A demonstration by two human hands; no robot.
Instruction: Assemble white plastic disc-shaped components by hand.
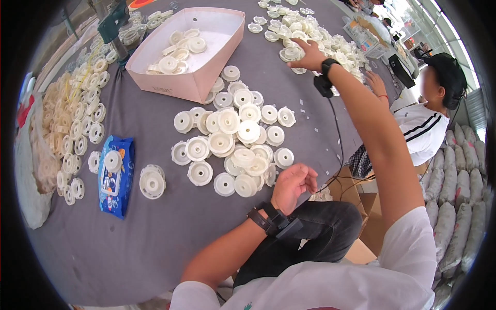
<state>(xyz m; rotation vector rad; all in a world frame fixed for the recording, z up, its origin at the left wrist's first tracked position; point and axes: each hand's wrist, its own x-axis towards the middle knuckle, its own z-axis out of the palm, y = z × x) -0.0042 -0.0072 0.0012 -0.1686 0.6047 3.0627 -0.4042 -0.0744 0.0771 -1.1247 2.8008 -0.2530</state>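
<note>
My right hand [310,56] reaches out to the far heap of white plastic discs [336,51]. Its thumb and fingers are spread apart over a disc [292,53] at the heap's near left edge; a firm grip does not show. Close to my body, my left hand [294,187] hovers with loosely bent fingers, palm turned inward, and nothing shows in it. Beside it lies the nearer pile of round white discs [221,143], each with a hole in its middle. One stacked disc piece [153,182] stands apart to the left.
A pink box [170,85] holding several discs stands behind the pile. A blue wipes pack [116,175] with a disc on top lies left, near more rings [77,129]. A person in a cap [423,108] sits at the right; stacked sacks [457,186] stand beyond.
</note>
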